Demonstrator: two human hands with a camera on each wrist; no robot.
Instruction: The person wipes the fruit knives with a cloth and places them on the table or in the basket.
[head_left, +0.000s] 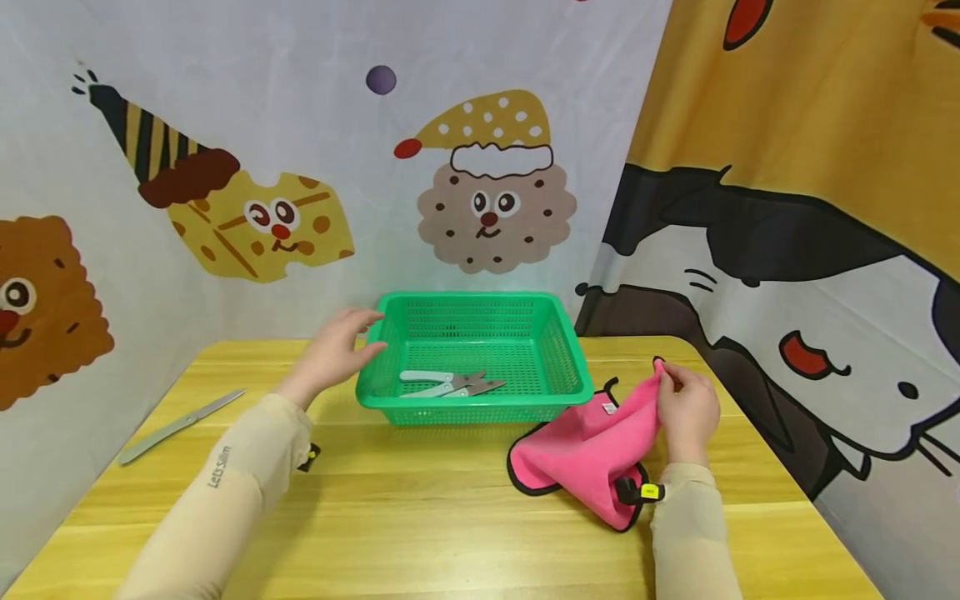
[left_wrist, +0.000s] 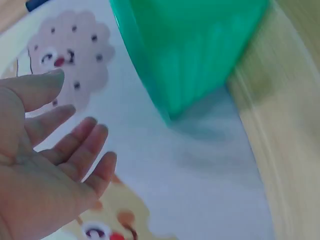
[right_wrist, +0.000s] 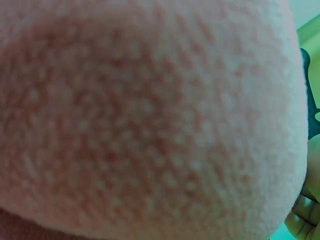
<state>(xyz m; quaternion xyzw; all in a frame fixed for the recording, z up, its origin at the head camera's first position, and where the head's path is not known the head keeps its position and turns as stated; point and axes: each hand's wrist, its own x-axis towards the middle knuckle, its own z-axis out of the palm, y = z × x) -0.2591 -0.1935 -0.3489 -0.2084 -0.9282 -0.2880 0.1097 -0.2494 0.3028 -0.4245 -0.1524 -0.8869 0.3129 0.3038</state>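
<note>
Right fingers (head_left: 677, 377) pinch black-edged pink cloth (head_left: 585, 450), left fingers (head_left: 362, 318) gape; green basket (head_left: 525, 398) holds knives (head_left: 426, 377), loose knife (head_left: 180, 427) at eight o'clock seemingly remaining.

On the left I see a cream sleeve (head_left: 232, 500) with dark lettering (head_left: 220, 467); right, a matching sleeve (head_left: 693, 525), black wrist mount (head_left: 627, 491) and yellow label (head_left: 650, 492).

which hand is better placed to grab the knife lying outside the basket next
Left, probably: the left hand is empty and nearer that knife, while the right hand, farther away, pinches the pink cloth.
</note>
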